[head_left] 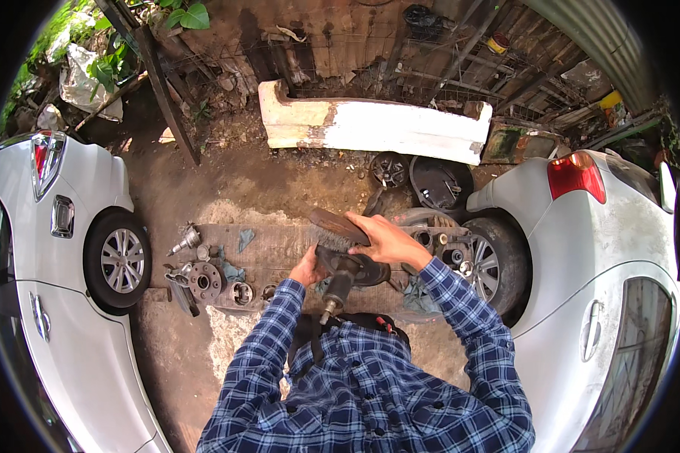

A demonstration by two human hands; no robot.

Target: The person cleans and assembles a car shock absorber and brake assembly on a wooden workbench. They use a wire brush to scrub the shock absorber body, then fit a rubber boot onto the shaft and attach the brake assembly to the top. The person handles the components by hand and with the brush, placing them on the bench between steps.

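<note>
"What's in the right hand (389, 240)?"

"A wooden-backed brush (341, 225), gripped firmly, bristles facing down toward a dark cylindrical metal part (341, 288). Whether they touch it, I can't tell."

"And the left hand (307, 269)?"

"Grasping that metal part by its left side, in front of the plaid shirt (370, 385)."

"Anything on the bench (279, 243)?"

"A round metal flange (205, 282) with holes, left of both hands, and a blue rag (245, 239) between it and them."
</note>
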